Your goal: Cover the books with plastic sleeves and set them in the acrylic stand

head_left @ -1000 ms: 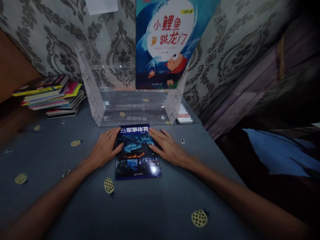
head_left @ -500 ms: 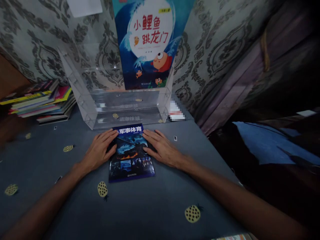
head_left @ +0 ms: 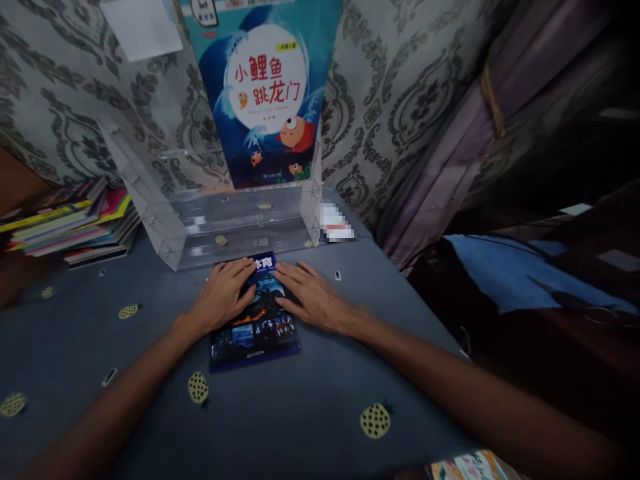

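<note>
- Left hand [head_left: 223, 298] flat on book [head_left: 255, 320], fingers spread, grip open, clasping nothing.
- Right hand [head_left: 313, 298] likewise, pressing book's right edge.
- Just beyond fingertips: clear rack [head_left: 220, 220] on surface [head_left: 280, 413].

A: Where is free room on the table [head_left: 280, 427]?

B: The near part of the blue cloth is open, and also the left side, between the dark book [head_left: 255, 320] and the pile of books [head_left: 75, 223].

A: What blocks the far side?

B: The clear plastic rack [head_left: 165, 220] stands just behind the dark book, with a tall picture book [head_left: 263, 93] upright in it, and the wall is behind. On the right, the table edge is near, and a curtain [head_left: 450, 167] hangs there.
</note>
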{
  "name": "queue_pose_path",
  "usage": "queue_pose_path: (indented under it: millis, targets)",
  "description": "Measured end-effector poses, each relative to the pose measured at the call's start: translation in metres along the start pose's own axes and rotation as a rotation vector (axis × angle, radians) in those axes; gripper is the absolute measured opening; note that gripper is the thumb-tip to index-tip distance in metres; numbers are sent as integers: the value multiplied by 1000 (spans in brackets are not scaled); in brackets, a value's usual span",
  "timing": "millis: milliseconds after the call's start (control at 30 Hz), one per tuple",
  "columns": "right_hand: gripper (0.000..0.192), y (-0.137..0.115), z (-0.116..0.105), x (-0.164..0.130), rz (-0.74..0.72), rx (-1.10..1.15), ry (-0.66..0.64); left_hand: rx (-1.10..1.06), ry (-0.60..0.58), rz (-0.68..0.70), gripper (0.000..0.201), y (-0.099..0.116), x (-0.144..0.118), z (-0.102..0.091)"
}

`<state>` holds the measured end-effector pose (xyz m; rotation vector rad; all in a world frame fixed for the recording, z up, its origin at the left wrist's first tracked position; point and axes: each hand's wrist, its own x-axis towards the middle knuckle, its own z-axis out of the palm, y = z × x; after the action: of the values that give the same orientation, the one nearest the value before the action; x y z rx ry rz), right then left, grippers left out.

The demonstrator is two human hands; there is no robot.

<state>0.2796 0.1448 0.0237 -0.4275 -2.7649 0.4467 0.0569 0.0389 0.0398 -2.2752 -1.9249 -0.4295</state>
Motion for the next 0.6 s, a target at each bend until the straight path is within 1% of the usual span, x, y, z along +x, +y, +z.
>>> queue_pose_path:
  millis: [100,233,333,433,500,600]
  targets:
    - [52,-1,-1,-1,-9,9,16,7,5,9,42,5,6,2]
    - [46,-3,-4,0,-19,-6,69,6,-4,16,42,7,9,3]
    - [40,-5,-6,0,-39,-3,113,-4,10,6,41,7,8,4]
    - [28,-7,-6,-2,-78,6,145,-26,14,11,42,5,6,4]
    - [22,-8,-5,-3,-116,49,174,-62,-9,34,42,3,5,1]
    - [26,-7,-4,-4,-127,107,258,-161,-83,110,42,1,3,-8]
